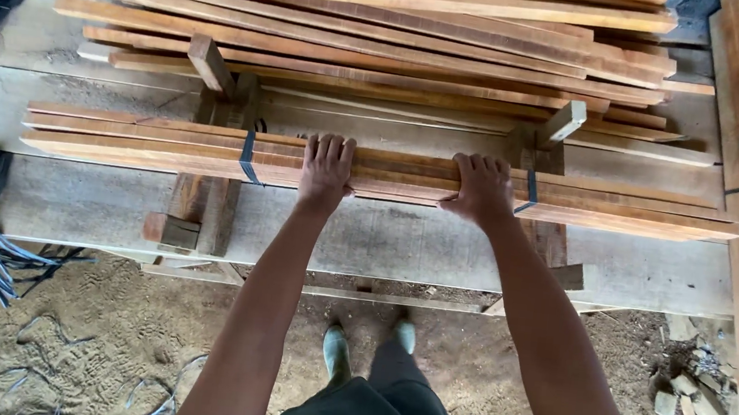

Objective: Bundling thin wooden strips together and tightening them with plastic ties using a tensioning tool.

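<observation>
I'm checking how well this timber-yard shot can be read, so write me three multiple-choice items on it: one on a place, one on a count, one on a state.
1. Where does the bundle of slats lie?
A. on the sandy ground
B. across a wooden frame on the workbench, in front of the loose stack
C. on top of the loose stack

2. How many dark straps bind the bundle?
A. two
B. four
C. none

3. What are the left hand and right hand doing?
A. hanging free above the wood
B. holding a saw
C. both resting on the bundle, fingers curled over its top

Answers:
1 B, the bundle sits between wooden uprights, nearer than the loose stack.
2 A, one strap shows near each hand.
3 C, both palms lie on the slats.
</observation>
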